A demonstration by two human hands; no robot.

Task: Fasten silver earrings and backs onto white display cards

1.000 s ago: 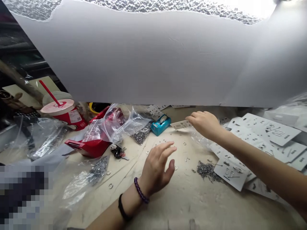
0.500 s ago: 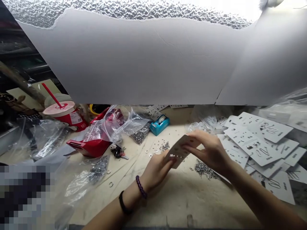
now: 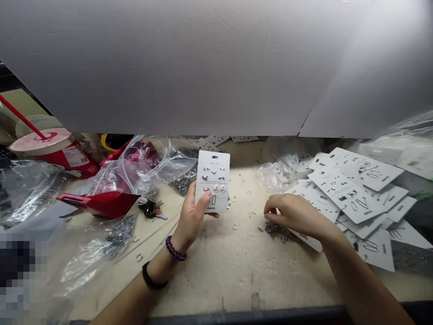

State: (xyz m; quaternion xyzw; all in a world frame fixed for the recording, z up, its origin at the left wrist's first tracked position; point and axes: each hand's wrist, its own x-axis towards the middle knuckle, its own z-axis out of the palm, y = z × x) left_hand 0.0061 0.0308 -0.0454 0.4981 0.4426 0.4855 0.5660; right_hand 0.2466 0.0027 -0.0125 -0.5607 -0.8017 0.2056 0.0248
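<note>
My left hand (image 3: pixel 193 215) holds an earring card (image 3: pixel 214 180) upright, its thumb on the printed front and the fingers behind. Rows of small silver earrings are fixed to the white card, with a long loop near its bottom. My right hand (image 3: pixel 297 215) is bent over a heap of tiny metal pieces (image 3: pixel 279 231), which look like earring backs. Its fingers are curled in towards the thumb at the heap's upper left edge; whatever lies between the tips is too small to make out.
Many filled earring cards (image 3: pixel 352 194) lie piled on the right. At left are a red scoop tray (image 3: pixel 98 203), clear bags (image 3: pixel 98 248), keys (image 3: pixel 150 208) and a red cup (image 3: pixel 67 153). Loose rings (image 3: pixel 236 226) dot the table. A white board (image 3: pixel 189 67) hangs across the back.
The card, earlier tilted between both hands, now faces me in the left hand alone. My right hand has let go of it and moved down to the metal heap. The view has tipped down.
</note>
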